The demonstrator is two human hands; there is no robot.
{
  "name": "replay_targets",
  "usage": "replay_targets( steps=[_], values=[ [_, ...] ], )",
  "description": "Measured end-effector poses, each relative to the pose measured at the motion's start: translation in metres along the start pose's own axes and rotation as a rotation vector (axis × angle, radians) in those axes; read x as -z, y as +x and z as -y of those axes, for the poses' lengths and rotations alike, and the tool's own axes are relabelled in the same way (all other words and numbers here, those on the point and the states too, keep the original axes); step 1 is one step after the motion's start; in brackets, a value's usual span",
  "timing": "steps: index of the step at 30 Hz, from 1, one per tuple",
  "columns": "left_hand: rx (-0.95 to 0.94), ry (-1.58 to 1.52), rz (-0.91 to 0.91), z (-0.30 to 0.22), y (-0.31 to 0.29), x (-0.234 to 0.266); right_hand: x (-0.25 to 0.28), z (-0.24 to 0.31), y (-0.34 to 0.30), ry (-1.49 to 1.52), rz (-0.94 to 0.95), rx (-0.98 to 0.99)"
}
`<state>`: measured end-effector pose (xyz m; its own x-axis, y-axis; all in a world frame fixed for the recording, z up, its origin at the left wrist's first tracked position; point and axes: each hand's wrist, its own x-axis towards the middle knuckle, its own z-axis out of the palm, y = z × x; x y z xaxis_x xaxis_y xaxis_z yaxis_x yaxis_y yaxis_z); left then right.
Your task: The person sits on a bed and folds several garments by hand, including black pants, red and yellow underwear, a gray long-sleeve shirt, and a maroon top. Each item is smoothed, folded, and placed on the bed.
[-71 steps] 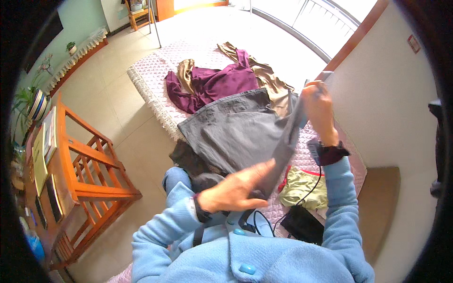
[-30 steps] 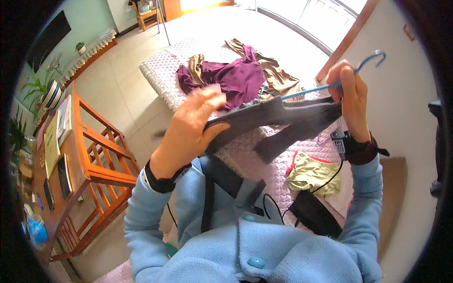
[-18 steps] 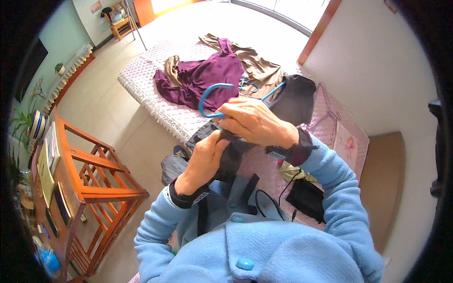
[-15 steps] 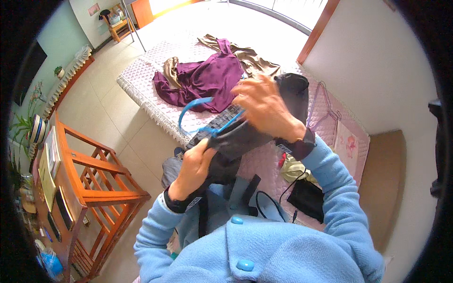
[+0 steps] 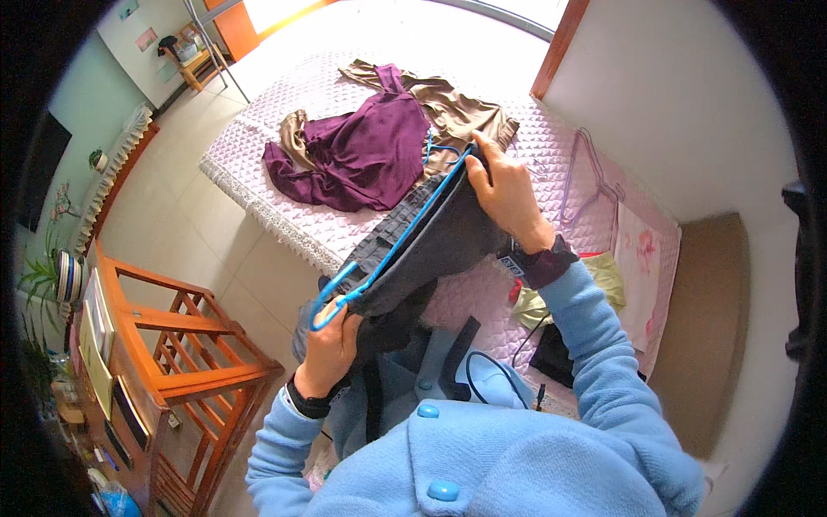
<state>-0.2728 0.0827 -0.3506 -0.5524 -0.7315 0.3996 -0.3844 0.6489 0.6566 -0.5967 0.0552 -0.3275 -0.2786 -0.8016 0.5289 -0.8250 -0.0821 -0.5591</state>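
Observation:
A dark grey garment (image 5: 431, 237) with a gathered, elastic-looking waistband (image 5: 388, 228) stretches between my hands. Along its opening runs a blue clothes hanger (image 5: 401, 241), its hook on the far side of the waistband. My left hand (image 5: 332, 349) is closed on the near-left end of the waistband, where the hanger's looped end sticks out. Closed on the far-right end is my right hand (image 5: 508, 189), thumb and fingers pinching the edge by the hanger's other tip. The garment's lower part hangs in folds over my lap.
A purple top (image 5: 366, 155) with brown sleeves lies spread on the pink quilted bed (image 5: 250, 164). To the right are a lilac hanger (image 5: 590, 181), a light green cloth (image 5: 603, 280) and a black item with a cable (image 5: 551, 358). An orange wooden rack (image 5: 181, 332) stands left.
My right hand has moved slightly right from over the garment to its far end. The blue hanger, tilted and blurred before, now lies straight along the waistband, which is pulled taut.

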Motion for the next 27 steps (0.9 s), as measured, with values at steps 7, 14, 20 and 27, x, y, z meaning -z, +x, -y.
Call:
replay_targets(
  steps=[7, 14, 20, 27],
  values=[
    [-0.119, -0.224, 0.073, 0.003, -0.013, -0.015, -0.039, -0.047, 0.0, 0.556, 0.006, -0.353],
    [0.167, -0.059, -0.199, 0.001, 0.02, -0.029, -0.065, -0.016, -0.069, 0.418, 0.371, -0.048],
    [-0.174, 0.1, 0.172, -0.01, 0.08, -0.074, -0.053, 0.041, -0.085, 1.05, 0.257, -0.413],
    [-0.01, -0.18, 0.506, 0.018, 0.042, -0.064, -0.018, -0.172, -0.035, 1.661, -0.092, -0.848]
  ],
)
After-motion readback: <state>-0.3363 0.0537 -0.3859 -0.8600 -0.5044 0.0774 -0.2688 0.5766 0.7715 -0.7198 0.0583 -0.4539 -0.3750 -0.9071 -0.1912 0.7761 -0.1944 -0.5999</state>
